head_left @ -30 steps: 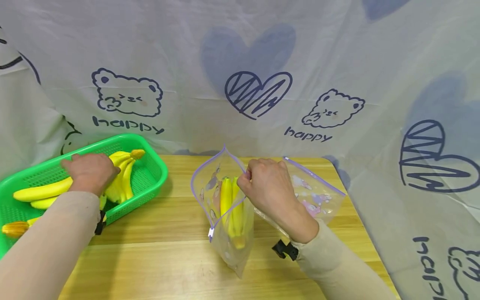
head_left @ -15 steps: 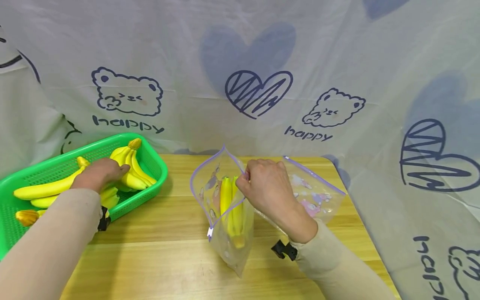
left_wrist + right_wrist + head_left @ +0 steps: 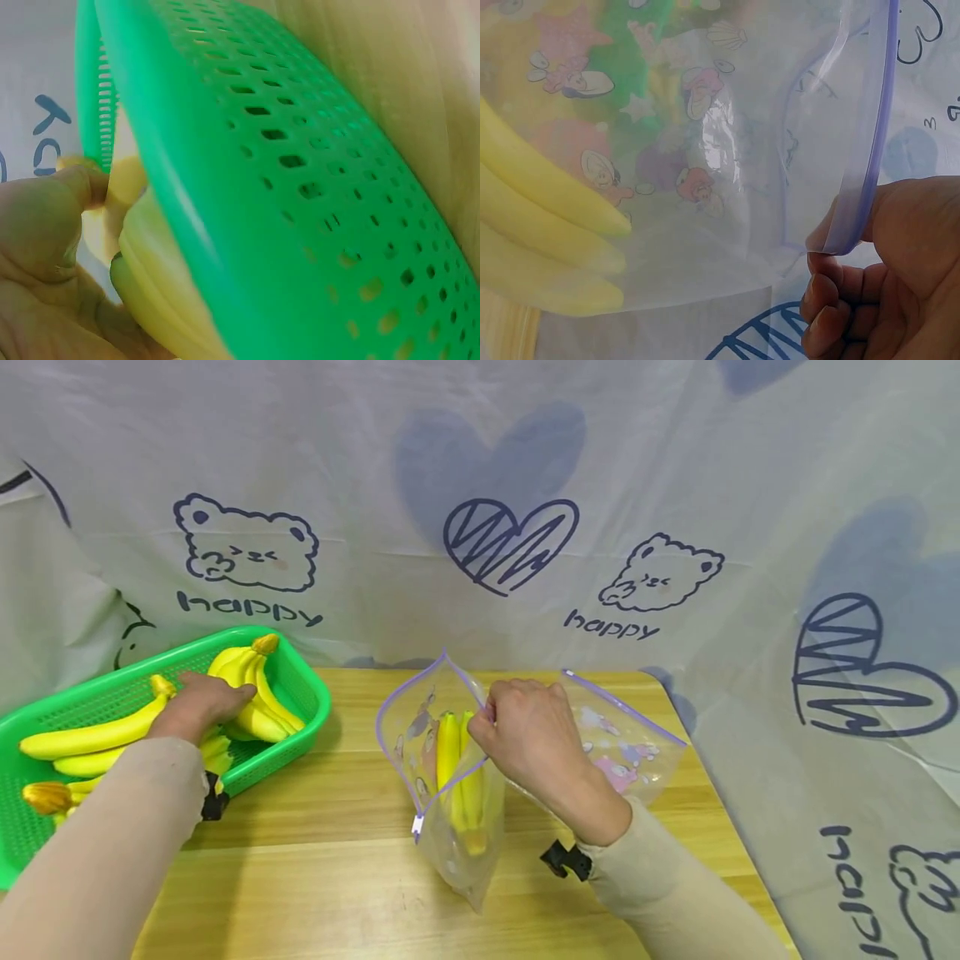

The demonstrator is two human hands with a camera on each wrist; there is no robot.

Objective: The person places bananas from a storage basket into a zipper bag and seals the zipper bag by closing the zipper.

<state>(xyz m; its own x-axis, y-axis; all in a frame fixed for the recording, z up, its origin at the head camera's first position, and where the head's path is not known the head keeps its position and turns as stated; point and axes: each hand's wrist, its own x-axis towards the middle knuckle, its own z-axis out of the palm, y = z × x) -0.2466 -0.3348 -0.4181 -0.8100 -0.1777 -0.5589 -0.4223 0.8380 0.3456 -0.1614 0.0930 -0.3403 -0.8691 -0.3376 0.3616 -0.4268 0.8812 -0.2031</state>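
Note:
My left hand (image 3: 198, 703) is in a green basket (image 3: 309, 722), thumb out at the side of a yellow banana bunch (image 3: 258, 714). In the left wrist view its thumb (image 3: 71, 195) stands apart from the fingers, whose tips are hidden behind bananas (image 3: 161, 277). My right hand (image 3: 528, 735) pinches the purple-edged rim of a clear zip bag (image 3: 401, 735), which stands with its mouth spread. Inside that bag a bunch of bananas (image 3: 450, 760) is upright, stem end down. In the right wrist view, thumb and forefinger grip the purple zip edge (image 3: 874, 165).
More bananas (image 3: 93, 737) lie along the left part of the basket. A second clear bag (image 3: 637, 752) with pink prints lies flat on the wooden table (image 3: 337, 877), behind my right wrist. A printed cloth (image 3: 390, 577) hangs behind the table.
The bunch at the basket's right end has swung, its fruit now fanning rightward. My left hand has moved slightly right and off the middle bananas. My right hand keeps its hold.

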